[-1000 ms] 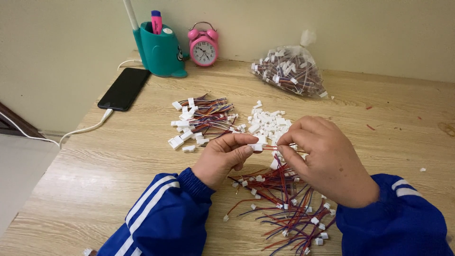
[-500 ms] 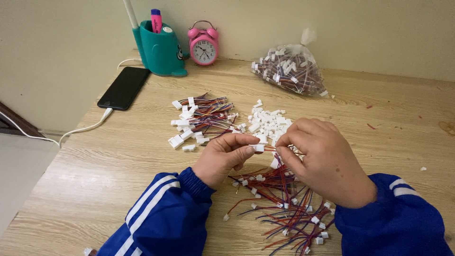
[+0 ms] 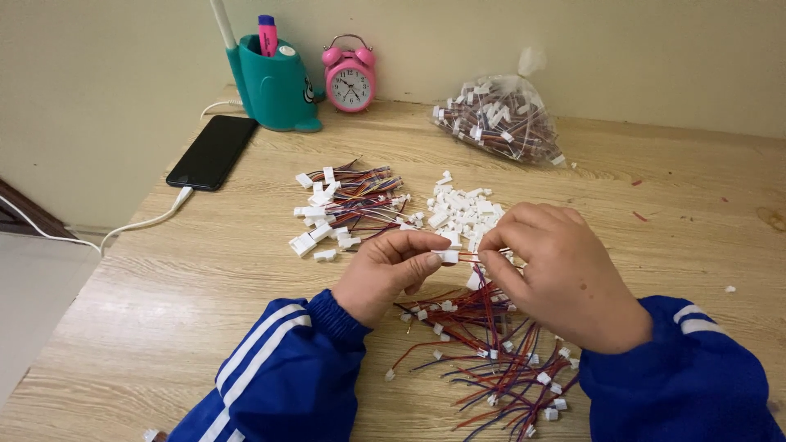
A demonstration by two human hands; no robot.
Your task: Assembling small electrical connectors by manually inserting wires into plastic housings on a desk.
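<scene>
My left hand (image 3: 391, 274) pinches a small white plastic connector housing (image 3: 449, 256) between thumb and forefinger. My right hand (image 3: 558, 270) holds a thin wire lead (image 3: 468, 257) whose end meets that housing. Below both hands lies a loose heap of red, blue and black wire leads (image 3: 491, 352) with small white ends. Just beyond my fingers sits a pile of loose white housings (image 3: 461, 209). To its left is a bundle of finished multicoloured wire assemblies (image 3: 348, 203) with larger white plugs.
A clear bag of more wired connectors (image 3: 498, 121) lies at the back of the wooden table (image 3: 205, 278). A black phone (image 3: 213, 152) on a white cable, a teal pen holder (image 3: 274, 82) and a pink alarm clock (image 3: 350, 75) stand at the back left.
Both hands have stayed in place above the wire heap; the fingers shifted slightly, bringing the wire end and white housing together.
</scene>
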